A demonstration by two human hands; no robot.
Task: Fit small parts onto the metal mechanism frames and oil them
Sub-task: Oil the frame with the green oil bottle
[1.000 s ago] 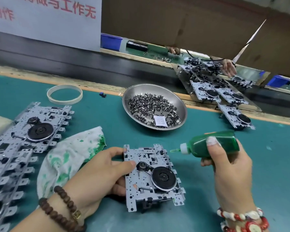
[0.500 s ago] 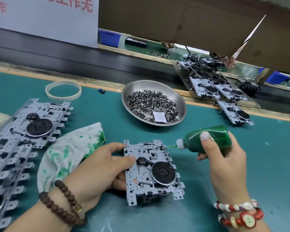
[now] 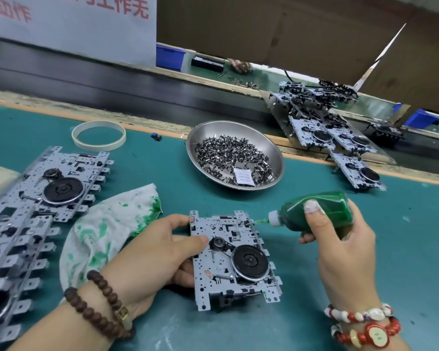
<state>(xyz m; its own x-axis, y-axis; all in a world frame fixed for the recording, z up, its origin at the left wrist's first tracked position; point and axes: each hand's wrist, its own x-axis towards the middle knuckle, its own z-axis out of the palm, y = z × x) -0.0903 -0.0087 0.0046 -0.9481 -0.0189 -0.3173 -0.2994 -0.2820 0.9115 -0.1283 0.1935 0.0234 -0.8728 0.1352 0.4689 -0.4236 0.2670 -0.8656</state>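
With the left hand (image 3: 150, 259) gripping the frame (image 3: 232, 259) flat on the mat (image 3: 403, 249), the right hand (image 3: 340, 247), clamped round the bottle (image 3: 322, 210), has brought its nozzle to the frame's top right edge, so oiling looks imminent.

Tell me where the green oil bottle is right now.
In the head view the green oil bottle is right of centre, gripped by the right hand, its nozzle at the top right edge of the metal frame.

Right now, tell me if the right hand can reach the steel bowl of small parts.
Probably yes: bare mat lies between the right hand and the steel bowl, but its grip is full with the green oil bottle.
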